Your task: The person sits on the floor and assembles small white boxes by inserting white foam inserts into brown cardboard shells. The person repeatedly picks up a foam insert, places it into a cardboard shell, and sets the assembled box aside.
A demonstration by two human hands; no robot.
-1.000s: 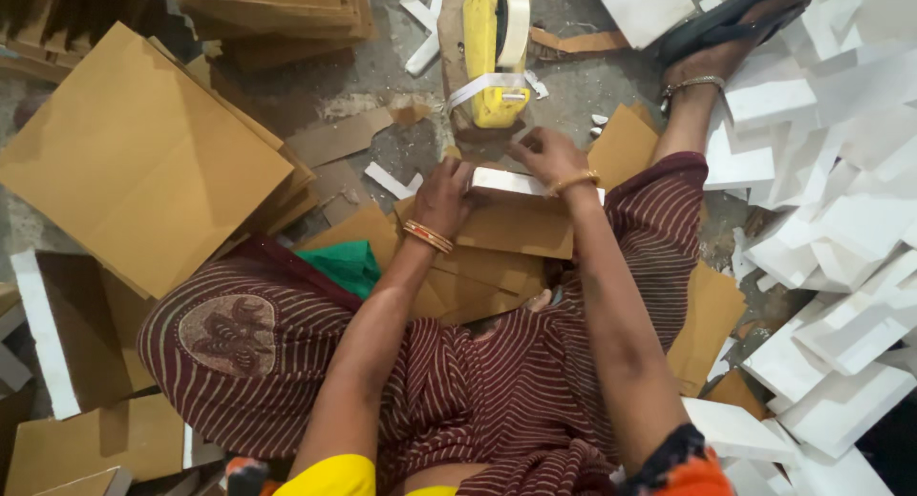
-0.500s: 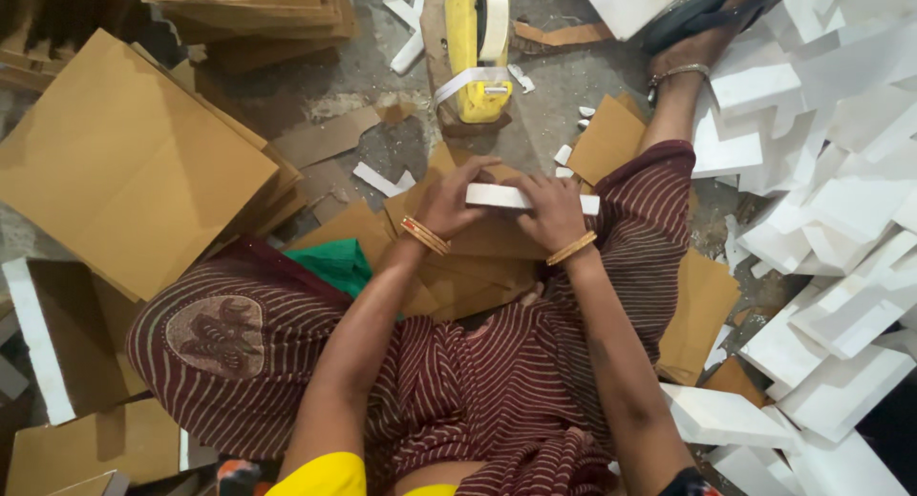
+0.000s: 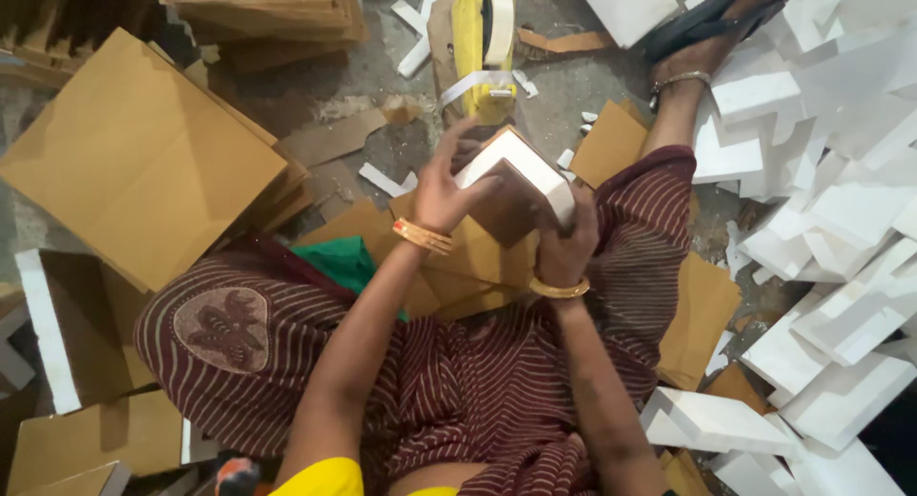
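Floor (image 3: 382,85): grey concrete, littered with scraps. Left: large brown cardboard sheet (image 3: 134,162) lying flat; further stacked cardboard at far left. Far centre: yellow tape dispenser (image 3: 482,47) with a loose white strip. Right: heap of white foam pieces (image 3: 841,219), spreading near to far. Person seated on floor, maroon striped cloth over knees.

Left hand (image 3: 444,186): fingers curled, gripping the left side of a small box (image 3: 516,186), brown with a white edge, thumb on its face. Right hand (image 3: 565,243): closed around the box's right lower corner. Box held tilted above the lap, just near of the dispenser.
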